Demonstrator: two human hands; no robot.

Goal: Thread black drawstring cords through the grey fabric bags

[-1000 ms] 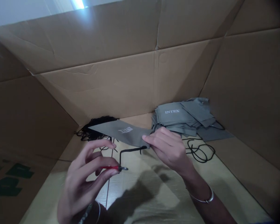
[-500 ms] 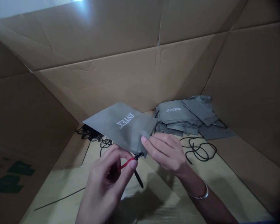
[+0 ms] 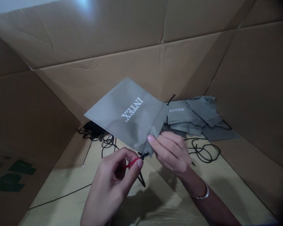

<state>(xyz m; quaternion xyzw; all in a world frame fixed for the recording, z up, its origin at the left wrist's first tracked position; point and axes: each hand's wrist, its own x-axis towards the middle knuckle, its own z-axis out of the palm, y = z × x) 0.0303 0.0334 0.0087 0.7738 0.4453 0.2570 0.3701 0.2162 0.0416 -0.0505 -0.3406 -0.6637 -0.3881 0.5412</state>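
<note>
A grey drawstring bag (image 3: 115,108) with white INTEX lettering is held up at a tilt in front of me. My right hand (image 3: 173,152) is closed on its stitched hem, the thumb lying on the near face. Between thumb and fingers, my left hand (image 3: 113,185) pinches a thin red threading tool (image 3: 132,162) with a metal loop at its tip. That tip sits at the lower corner of the hem. Black cord (image 3: 141,180) hangs just below it, and a short cord end (image 3: 171,99) sticks out at the bag's far corner.
A stack of grey bags (image 3: 184,117) lies at the back right. Loose black cord (image 3: 206,150) curls in front of it. A tangled heap of black cords (image 3: 93,130) lies at the back left. Cardboard walls (image 3: 103,72) enclose the pale work surface (image 3: 68,175).
The bag has risen and swung its far corner upward. A cord end now shows beyond its right corner. Both hands have shifted slightly right, keeping their grips.
</note>
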